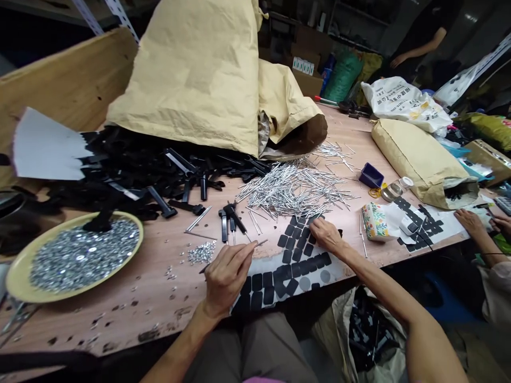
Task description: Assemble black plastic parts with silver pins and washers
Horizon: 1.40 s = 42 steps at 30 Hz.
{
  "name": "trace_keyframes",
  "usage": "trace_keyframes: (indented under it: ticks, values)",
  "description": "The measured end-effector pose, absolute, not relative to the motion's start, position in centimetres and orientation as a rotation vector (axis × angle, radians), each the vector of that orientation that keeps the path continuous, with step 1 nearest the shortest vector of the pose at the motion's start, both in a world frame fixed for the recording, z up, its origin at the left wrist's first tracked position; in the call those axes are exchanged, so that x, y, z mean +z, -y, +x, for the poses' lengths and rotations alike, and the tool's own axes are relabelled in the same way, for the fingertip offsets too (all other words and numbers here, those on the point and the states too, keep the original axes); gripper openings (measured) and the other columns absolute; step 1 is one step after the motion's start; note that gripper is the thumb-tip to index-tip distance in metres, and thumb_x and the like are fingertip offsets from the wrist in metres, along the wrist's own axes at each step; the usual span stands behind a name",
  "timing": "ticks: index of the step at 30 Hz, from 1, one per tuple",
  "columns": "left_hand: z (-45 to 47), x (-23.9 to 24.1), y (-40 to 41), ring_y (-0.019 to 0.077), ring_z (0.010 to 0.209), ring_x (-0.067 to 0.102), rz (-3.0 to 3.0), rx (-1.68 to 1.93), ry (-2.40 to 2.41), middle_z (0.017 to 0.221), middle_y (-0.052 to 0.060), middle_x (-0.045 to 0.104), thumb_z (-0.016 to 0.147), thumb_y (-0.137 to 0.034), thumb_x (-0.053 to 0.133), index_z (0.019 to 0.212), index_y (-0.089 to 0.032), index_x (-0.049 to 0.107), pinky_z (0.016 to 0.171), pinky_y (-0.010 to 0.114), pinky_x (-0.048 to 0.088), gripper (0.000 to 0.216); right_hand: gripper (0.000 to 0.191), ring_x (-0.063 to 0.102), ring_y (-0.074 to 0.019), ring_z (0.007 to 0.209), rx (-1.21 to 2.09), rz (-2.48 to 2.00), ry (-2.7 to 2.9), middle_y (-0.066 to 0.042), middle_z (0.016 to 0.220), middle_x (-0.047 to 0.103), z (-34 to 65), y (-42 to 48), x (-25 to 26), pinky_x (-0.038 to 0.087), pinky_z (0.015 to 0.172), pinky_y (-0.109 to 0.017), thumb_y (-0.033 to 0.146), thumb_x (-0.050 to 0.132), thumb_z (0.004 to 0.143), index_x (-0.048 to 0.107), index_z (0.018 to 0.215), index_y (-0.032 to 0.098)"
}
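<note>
My left hand (227,277) is closed around a thin, dark, pointed tool (261,242). Its tip sticks out past the fingertips, and its other end shows behind the hand. My right hand (328,234) rests with fingers pinched at the upper right of a sheet of black rounded pads (293,234); anything between the fingertips is hidden. More black pads (261,287) lie on a pale backing sheet by the table edge. Beyond my left hand stand a few black plastic parts (231,219) with metal pins. Small silver pieces (202,252) are heaped left of that hand.
A pile of metal pins (295,186) lies ahead, below a large paper sack (191,74). Black parts (136,170) are heaped left, behind a yellow dish (16,282) of silver pieces. An open sack (337,314) stands below the edge. Another person's hand (471,221) is at right.
</note>
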State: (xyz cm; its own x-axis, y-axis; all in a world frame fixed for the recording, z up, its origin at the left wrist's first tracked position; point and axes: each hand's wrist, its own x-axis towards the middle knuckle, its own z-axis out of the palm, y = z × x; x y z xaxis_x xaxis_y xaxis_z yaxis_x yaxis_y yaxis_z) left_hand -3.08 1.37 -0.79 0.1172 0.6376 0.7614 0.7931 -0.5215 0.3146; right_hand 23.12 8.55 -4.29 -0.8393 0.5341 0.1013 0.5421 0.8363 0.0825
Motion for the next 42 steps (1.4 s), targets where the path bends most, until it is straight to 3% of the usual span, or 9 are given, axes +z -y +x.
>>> trace_keyframes:
  ticks: [6, 14, 20, 25, 32, 36, 40, 42]
  values:
    - [-2.6, -1.0, -1.3, 0.0150, 0.072, 0.063, -2.175, -1.455, 1.541, 0.081, 0.004, 0.069, 0.085, -0.011, 0.051, 0.104, -0.021, 0.063, 0.069, 0.026, 0.050, 0.024, 0.028, 0.044, -0.0163, 0.070, -0.176, -0.612, 3.063, -0.005, 0.073, 0.052, 22.8, -6.8, -5.2, 0.037, 0.058, -0.028, 0.010, 0.034, 0.095, 0.060, 0.085, 0.013]
    - [-2.3, -1.3, -0.7, 0.0148, 0.074, 0.063, -2.206, -1.453, 1.603, 0.082, 0.004, 0.070, 0.086, -0.012, 0.050, 0.101, -0.020, 0.065, 0.069, 0.025, 0.049, 0.022, 0.023, 0.045, -0.0170, 0.071, -0.174, -0.633, 3.100, -0.006, 0.075, 0.054, 22.7, -6.6, -5.2, 0.039, 0.060, -0.029, 0.010, 0.038, 0.093, 0.060, 0.086, 0.014]
    - [-3.0, -1.0, -0.2, 0.0144, 0.072, 0.063, -2.196, -1.421, 1.595, 0.080, 0.004, 0.070, 0.086, -0.012, 0.051, 0.099, -0.019, 0.065, 0.068, 0.025, 0.049, 0.020, 0.034, 0.045, -0.0153, 0.066, -0.199, -1.150, 2.871, -0.006, 0.075, 0.053, 24.0, -9.7, -4.4, 0.037, 0.054, -0.026, 0.003, 0.030, 0.092, 0.059, 0.078, 0.014]
    - [-2.9, -1.0, -0.1, 0.0143, 0.071, 0.063, -2.168, -1.430, 1.600, 0.079, 0.004, 0.070, 0.085, -0.011, 0.053, 0.097, -0.019, 0.065, 0.067, 0.024, 0.049, 0.019, 0.025, 0.047, -0.0156, 0.071, -0.148, -0.705, 3.103, -0.005, 0.075, 0.054, 23.4, -6.9, -5.3, 0.040, 0.058, -0.026, 0.008, 0.039, 0.092, 0.060, 0.082, 0.014]
    - [-2.5, -0.5, 0.6, 0.0140, 0.071, 0.063, -2.198, -1.463, 1.567, 0.079, 0.004, 0.070, 0.086, -0.012, 0.052, 0.096, -0.017, 0.067, 0.068, 0.023, 0.049, 0.018, 0.024, 0.048, -0.0157, 0.069, -0.184, -0.782, 3.129, -0.005, 0.073, 0.056, 22.3, -6.1, -4.3, 0.039, 0.058, -0.025, 0.009, 0.041, 0.092, 0.061, 0.080, 0.014]
    - [-2.8, -0.1, 1.4, 0.0143, 0.072, 0.064, -2.158, -1.544, 1.673, 0.080, 0.005, 0.072, 0.085, -0.017, 0.053, 0.093, -0.019, 0.070, 0.070, 0.024, 0.048, 0.019, 0.029, 0.052, -0.0147, 0.065, -0.237, -1.163, 2.828, -0.005, 0.070, 0.058, 24.1, -4.2, -1.5, 0.038, 0.057, -0.024, 0.017, 0.039, 0.094, 0.063, 0.076, 0.016]
    - [-3.4, -0.3, 1.9, 0.0162, 0.076, 0.065, -2.045, -1.776, 1.993, 0.082, 0.005, 0.072, 0.082, -0.025, 0.053, 0.085, -0.019, 0.071, 0.071, 0.025, 0.049, 0.019, 0.032, 0.060, -0.0140, 0.071, -0.198, -1.656, 2.322, -0.005, 0.081, 0.065, 29.6, 2.2, 1.3, 0.041, 0.064, -0.024, 0.031, 0.035, 0.096, 0.065, 0.089, 0.020]
    - [-3.8, -0.4, 2.2, 0.0167, 0.073, 0.064, -1.978, -1.936, 2.270, 0.081, 0.005, 0.072, 0.079, -0.031, 0.054, 0.084, -0.019, 0.071, 0.066, 0.026, 0.049, 0.022, 0.034, 0.060, -0.0154, 0.066, -0.183, -1.838, 2.248, -0.003, 0.074, 0.067, 32.6, 5.5, 2.1, 0.040, 0.063, -0.027, 0.039, 0.036, 0.094, 0.065, 0.093, 0.021]
